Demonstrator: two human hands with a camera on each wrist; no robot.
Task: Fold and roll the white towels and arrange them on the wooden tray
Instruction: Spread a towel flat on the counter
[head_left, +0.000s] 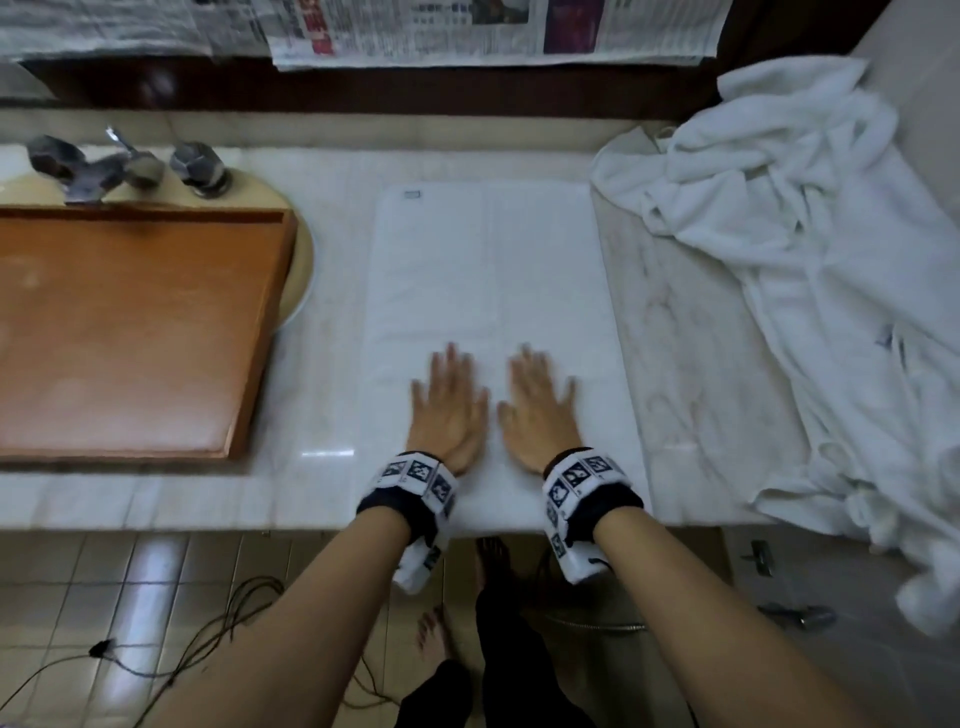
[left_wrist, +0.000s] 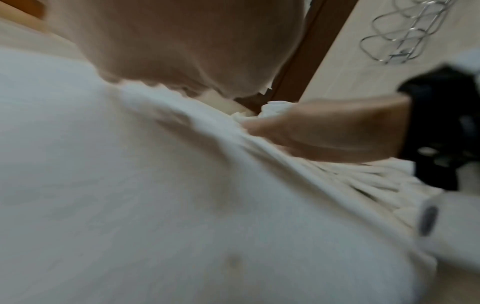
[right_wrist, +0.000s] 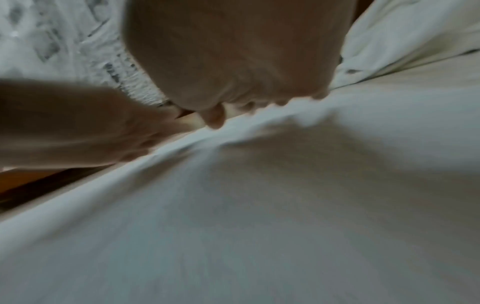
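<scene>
Motion-blurred fingers (head_left: 451, 358) of both hands, wooden tray (head_left: 130, 332) cropped at left edge, both wrist views smeared.

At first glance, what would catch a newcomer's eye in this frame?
Both hands, the left hand and right hand, lie flat side by side on the near half of a white towel spread on the marble counter. An empty wooden tray sits to the left over the sink, and a crumpled pile of white towels fills the right.
</scene>
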